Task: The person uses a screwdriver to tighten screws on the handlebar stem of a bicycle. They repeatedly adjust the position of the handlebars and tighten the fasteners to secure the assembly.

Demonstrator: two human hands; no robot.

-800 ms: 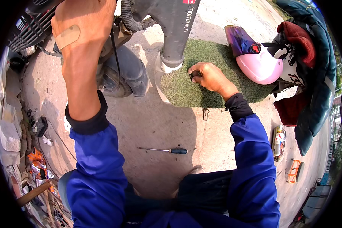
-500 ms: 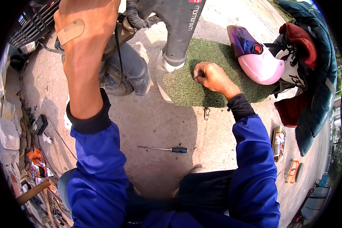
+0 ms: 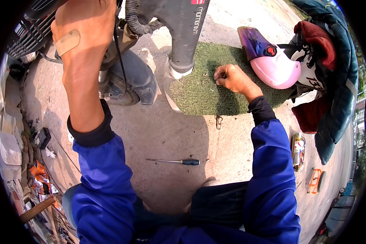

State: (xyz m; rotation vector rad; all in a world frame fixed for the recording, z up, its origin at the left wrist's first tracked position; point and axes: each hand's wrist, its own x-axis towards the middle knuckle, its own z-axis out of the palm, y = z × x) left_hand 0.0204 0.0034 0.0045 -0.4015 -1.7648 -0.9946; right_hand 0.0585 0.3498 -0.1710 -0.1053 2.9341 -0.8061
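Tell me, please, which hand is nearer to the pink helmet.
Right. The right hand is left of the pink helmet, over the green mat; the left hand is farther left, at the picture's top.

Just right of the right hand (image 3: 234, 78) lies a pink helmet (image 3: 275, 73); far lower left, a wooden bar (image 3: 37, 210).
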